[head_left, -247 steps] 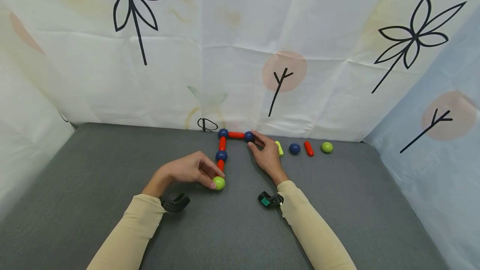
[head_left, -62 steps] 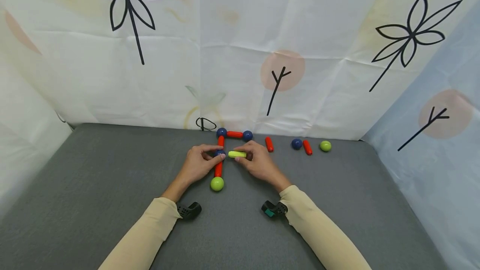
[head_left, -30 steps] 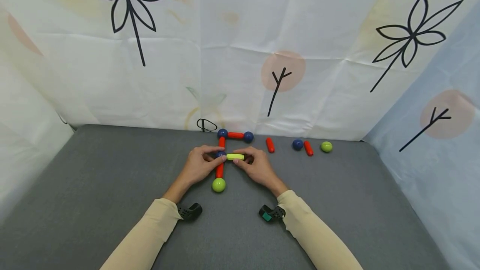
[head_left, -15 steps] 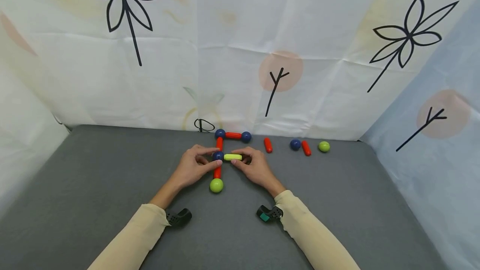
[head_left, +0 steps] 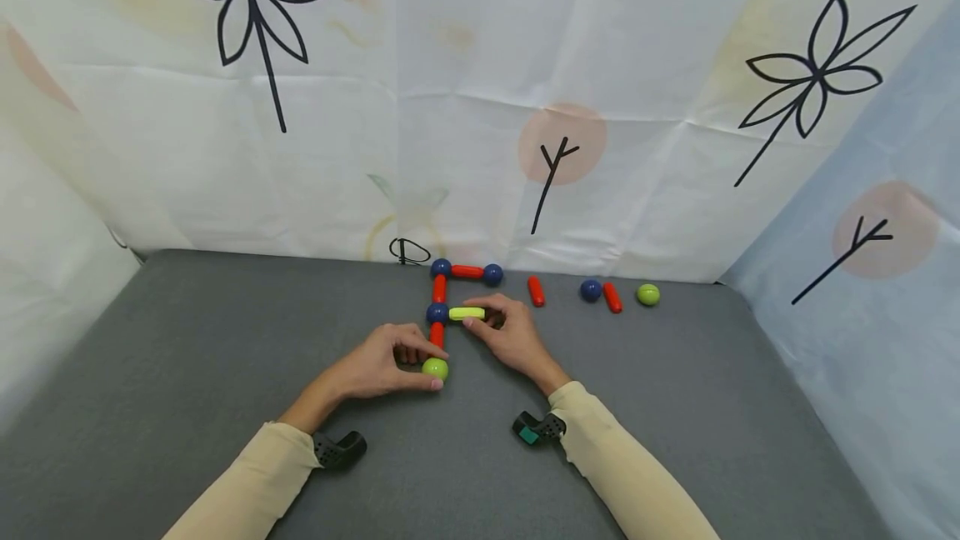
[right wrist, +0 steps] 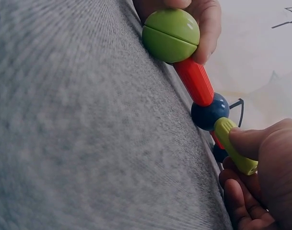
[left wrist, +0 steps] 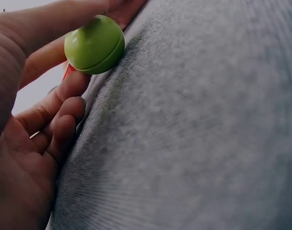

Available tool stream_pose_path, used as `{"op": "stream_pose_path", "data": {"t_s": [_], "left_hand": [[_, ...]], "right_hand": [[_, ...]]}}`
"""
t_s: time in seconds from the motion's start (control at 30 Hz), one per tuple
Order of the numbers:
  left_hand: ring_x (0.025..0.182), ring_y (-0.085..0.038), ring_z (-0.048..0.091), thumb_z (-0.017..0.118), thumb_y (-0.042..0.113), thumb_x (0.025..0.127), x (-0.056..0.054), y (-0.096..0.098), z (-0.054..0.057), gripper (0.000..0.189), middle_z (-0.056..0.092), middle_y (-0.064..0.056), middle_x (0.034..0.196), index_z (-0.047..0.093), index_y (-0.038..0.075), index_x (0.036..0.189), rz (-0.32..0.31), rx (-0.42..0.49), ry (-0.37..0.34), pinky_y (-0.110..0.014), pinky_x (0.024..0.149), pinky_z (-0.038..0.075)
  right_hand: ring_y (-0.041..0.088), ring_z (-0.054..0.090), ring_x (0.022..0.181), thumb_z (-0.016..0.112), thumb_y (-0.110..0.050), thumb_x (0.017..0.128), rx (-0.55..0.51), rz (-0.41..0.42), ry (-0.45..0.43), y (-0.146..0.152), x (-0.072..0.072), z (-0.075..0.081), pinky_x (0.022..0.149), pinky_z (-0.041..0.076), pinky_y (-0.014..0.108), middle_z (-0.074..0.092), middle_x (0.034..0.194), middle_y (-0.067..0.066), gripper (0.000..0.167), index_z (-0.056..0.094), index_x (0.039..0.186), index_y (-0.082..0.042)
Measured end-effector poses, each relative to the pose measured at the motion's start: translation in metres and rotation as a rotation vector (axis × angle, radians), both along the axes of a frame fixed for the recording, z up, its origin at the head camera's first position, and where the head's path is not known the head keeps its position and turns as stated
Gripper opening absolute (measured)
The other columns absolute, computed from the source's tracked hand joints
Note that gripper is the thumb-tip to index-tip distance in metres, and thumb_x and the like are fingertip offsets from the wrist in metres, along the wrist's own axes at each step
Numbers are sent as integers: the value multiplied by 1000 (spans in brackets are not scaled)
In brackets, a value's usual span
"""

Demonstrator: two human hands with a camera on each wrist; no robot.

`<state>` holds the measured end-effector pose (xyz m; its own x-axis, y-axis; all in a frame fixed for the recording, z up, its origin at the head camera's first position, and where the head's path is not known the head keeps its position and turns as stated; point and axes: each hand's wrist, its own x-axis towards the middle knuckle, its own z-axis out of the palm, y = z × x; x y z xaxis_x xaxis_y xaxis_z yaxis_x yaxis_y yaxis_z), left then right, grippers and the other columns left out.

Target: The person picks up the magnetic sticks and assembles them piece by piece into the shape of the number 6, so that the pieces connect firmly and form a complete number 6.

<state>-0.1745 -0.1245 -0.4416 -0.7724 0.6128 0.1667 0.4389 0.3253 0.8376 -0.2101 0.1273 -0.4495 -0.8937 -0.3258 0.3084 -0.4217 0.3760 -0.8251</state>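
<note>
Gray table [head_left: 450, 473]: under both hands
Left hand [head_left: 381, 365]: finger and thumb pinch green ball [head_left: 434, 369]
Right hand [head_left: 513, 338]: nearer, pinches yellow stick [head_left: 466, 313]
Yellow stick: lies sideways, touches blue ball [head_left: 437, 313], ahead of left hand

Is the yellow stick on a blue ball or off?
On: the yellow stick meets the middle blue ball, with no gap in the right wrist view.

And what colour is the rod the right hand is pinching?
Yellow-green; the rod shows best in the right wrist view.
</note>
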Motion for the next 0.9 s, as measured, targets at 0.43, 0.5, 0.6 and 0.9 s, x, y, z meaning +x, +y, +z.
{"op": "stream_pose_path", "data": {"t_s": [0.43,0.5,0.6,0.9], "left_hand": [[78,-19,54,86,30,83,1,0,0,33,64,3,90,80,13,111,13,11,-19,-29,69,45],[78,-20,54,86,30,83,1,0,0,34,64,2,90,80,12,112,16,10,-24,-29,70,44],[79,-19,54,86,31,84,1,-1,-1,34,63,3,90,80,13,112,17,1,-23,-28,70,44],[83,-16,56,87,32,83,1,-2,0,34,64,7,91,80,17,113,12,-10,-15,-28,74,46]], "right_hand": [[23,65,85,76,-11,93,-68,6,-14,2,0,3,74,52,27,71,109,14,30,72,120,0],[25,65,89,75,-13,94,-87,-25,12,3,-2,5,77,52,29,71,107,14,30,72,120,1],[27,66,91,75,-15,94,-103,-97,77,8,-5,8,78,53,31,71,103,12,29,73,119,1],[33,66,86,80,-9,87,-114,-479,258,44,-24,10,76,54,43,71,99,17,29,75,114,1]]}}
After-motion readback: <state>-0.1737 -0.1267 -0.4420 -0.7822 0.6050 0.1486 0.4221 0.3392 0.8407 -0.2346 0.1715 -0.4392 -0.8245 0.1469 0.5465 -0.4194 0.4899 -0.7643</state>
